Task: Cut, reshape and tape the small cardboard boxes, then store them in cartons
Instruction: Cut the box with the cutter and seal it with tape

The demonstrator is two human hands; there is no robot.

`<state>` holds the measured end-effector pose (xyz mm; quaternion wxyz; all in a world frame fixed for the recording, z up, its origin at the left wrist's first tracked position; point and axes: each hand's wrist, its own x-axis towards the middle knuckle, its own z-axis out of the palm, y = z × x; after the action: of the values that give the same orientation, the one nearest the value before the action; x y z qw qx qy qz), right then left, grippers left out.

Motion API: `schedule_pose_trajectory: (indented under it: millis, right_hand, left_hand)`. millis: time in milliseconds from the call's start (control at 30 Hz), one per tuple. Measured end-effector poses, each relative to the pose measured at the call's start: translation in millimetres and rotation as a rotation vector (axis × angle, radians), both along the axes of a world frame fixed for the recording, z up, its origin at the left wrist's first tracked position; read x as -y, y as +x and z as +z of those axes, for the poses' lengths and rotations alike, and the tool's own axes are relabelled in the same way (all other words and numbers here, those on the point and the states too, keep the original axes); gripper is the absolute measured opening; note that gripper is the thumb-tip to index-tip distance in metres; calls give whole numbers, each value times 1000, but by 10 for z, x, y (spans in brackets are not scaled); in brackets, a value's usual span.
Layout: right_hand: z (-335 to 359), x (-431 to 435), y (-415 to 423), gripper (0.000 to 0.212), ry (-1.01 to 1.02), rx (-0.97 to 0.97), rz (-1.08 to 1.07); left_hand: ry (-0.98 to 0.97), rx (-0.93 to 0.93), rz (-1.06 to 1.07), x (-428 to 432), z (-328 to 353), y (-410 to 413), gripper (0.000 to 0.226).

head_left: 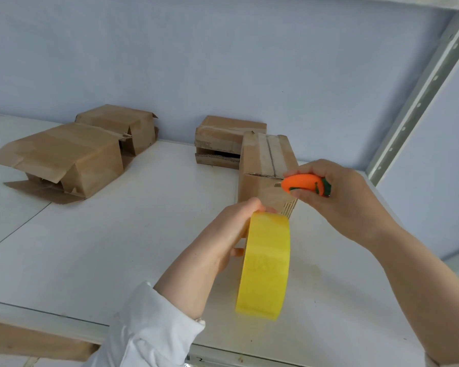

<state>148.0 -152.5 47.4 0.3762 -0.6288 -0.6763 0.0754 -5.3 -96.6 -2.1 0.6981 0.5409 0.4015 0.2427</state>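
A small brown cardboard box [265, 165] stands on the white shelf [143, 234], with a taped seam along its top. My left hand [231, 229] grips a large roll of yellow tape [265, 266] just in front of the box. My right hand [337, 192] holds an orange cutter with a green end [304, 184]. The cutter's tip sits at the box's near top edge.
Another small box [223, 140] lies behind the taped one. Two opened boxes with loose flaps [64, 160] [122, 123] sit at the back left. A perforated metal upright [419, 94] rises at the right. The blue wall closes the back.
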Motion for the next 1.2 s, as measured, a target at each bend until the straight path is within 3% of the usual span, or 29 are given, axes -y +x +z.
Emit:
schedule_pose_trajectory:
  millis: [200, 300, 500, 700, 900, 1067, 1200]
  right_hand:
    - [-210, -115, 30, 22, 29, 239, 13]
    - [-253, -148, -4, 23, 11, 265, -6]
    - [-40, -1, 68, 23, 30, 96, -13]
    - [-294, -103, 68, 24, 26, 257, -8]
    - [-141, -9, 170, 21, 36, 130, -37]
    - [-415, -74, 153, 18, -50, 299, -17]
    - [-153, 72, 221, 23, 105, 84, -65]
  left_hand:
    - [5, 5, 7, 12, 2, 6, 35]
    - [6, -7, 20, 12, 20, 5, 29]
    - [5, 6, -5, 3, -7, 1, 27]
    - [-32, -1, 5, -24, -28, 7, 24]
    - [-56, -50, 41, -114, -80, 61, 43]
    - [-60, -90, 64, -163, -152, 105, 49]
    - [-18, -62, 40, -193, -194, 86, 43]
